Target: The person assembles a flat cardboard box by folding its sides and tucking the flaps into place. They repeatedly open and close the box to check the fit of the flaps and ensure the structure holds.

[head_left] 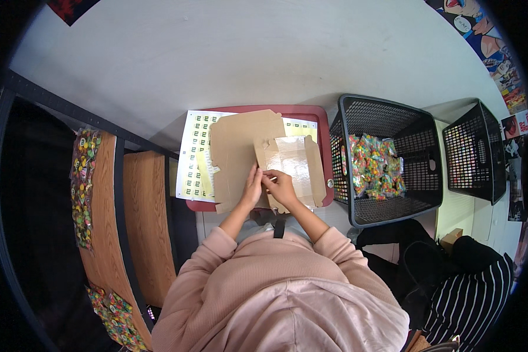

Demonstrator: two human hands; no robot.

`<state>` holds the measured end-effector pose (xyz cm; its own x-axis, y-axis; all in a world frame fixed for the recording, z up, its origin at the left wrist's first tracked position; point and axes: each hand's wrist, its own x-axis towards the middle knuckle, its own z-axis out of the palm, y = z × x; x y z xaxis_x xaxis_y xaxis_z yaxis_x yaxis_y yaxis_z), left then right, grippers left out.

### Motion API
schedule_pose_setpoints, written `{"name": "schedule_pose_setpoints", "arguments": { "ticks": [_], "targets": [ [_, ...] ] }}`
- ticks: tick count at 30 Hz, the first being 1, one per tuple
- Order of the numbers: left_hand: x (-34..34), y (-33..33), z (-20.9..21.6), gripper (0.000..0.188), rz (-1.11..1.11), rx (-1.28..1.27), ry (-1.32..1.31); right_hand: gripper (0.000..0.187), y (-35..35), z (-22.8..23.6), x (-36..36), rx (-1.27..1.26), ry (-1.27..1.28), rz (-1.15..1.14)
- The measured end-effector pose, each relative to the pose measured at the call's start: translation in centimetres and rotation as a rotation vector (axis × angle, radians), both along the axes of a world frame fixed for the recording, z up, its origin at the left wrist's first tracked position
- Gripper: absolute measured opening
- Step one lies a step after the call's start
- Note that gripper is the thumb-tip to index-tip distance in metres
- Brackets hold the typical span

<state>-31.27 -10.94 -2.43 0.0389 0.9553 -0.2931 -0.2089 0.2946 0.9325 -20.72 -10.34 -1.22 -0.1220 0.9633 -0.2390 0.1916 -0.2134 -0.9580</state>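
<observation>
A brown flat-pack cardboard box [234,138] lies partly unfolded over a red tray-like surface [318,114]. Its right-hand panel [296,158] has a glossy inner face with raised flaps along the edges. My left hand [252,188] is at the fold between the two panels, fingers together and gripping the cardboard edge. Close beside it, my right hand [280,186] pinches the near left corner of the glossy panel with bent fingers. The fingertips of both hands almost meet, and the exact grip is partly hidden.
Sticker sheets [195,155] lie under the cardboard. To the right stands a black basket [419,164] with small bags of colourful candy [376,167]; another black basket [475,155] is farther right. Wooden shelves [146,205] at left hold more candy bags [85,182]. A striped garment [472,299] is at lower right.
</observation>
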Motion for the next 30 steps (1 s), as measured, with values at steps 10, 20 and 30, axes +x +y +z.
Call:
{"name": "schedule_pose_setpoints", "arguments": {
  "ticks": [10,20,30],
  "targets": [
    [-2.6,0.3,-0.6,0.036,0.033,-0.157,-0.352,0.02,-0.2,-1.3,-2.4,0.138,-0.156,0.077],
    [-2.6,0.5,-3.5,0.024,0.043,-0.122,-0.001,0.023,0.2,-5.1,-1.8,-0.259,0.253,0.123],
    [-5.7,0.7,-7.8,0.023,0.165,-0.264,-0.048,0.065,1.3,-4.7,-3.9,0.356,-0.48,0.151]
  ]
}}
